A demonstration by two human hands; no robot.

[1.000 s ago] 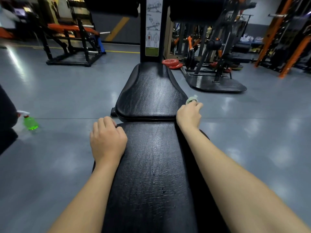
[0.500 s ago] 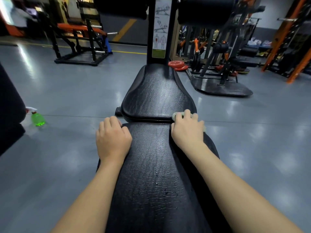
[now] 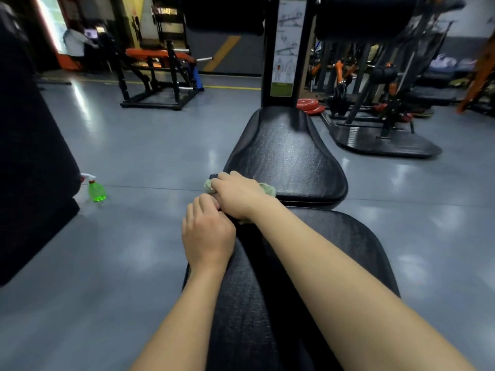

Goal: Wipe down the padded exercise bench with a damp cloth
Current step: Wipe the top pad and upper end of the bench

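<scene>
Head view. The exercise bench (image 3: 267, 303) was seen running away from the camera. It was made up of a near pad (image 3: 342, 253) and a far pad (image 3: 289, 156), both black, with a narrow gap between them.

The right hand (image 3: 241, 195) was found at the left end of that gap, laid over the near edge of the far pad. Its forearm crossed the near pad diagonally. Its grip was closed on a pale green cloth (image 3: 268, 189), which was bunched under the palm and protruded on both sides of the hand. The cloth was held against the bench at the seam between the pads.

The left hand (image 3: 209, 234) was located just beside the right, nearer the camera, knuckles up, at the left front corner of the near pad. Its fingers were curled down over the pad's edge in a narrow grip, and the fingertips were hidden. Whether the two hands touched could not be determined.

A green spray bottle (image 3: 97, 190) was noted standing on the grey floor (image 3: 160, 156), well apart to the left. Red weight plates (image 3: 309, 105) were noted on the floor beyond the far pad, beside a black upright post (image 3: 267, 62).
</scene>
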